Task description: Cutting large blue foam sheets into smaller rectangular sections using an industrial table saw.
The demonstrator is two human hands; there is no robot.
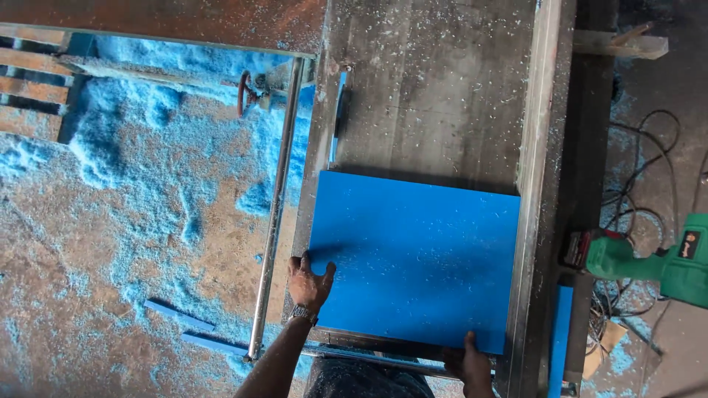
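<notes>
head view: blue sheet (414,259) lies flat on the grey saw table (435,103), long axis running left-right across the frame, near edge almost at the person's body. left hand (309,284) is spread flat, fingers fanned, palm pressing on the sheet's left edge near the lower-left corner; wristwatch (303,315) on that wrist. right hand (470,362) is at the near edge toward the lower-right corner, thumb curled over the top; fingers under the edge are hidden, so can't tell whether it pinches or just rests.

both hands sit on the near side, so the sheet extends away from them. right edge of the sheet touches or sits just beside the metal side rail (537,147). the slot with the blue strip (337,118) is ahead of the far-left corner. table ahead of the far edge is bare except chips. left of the table, a steel tube (276,199) and blue shavings on the floor (147,184). green power tool (656,258) well apart on the right, cables beside it.
</notes>
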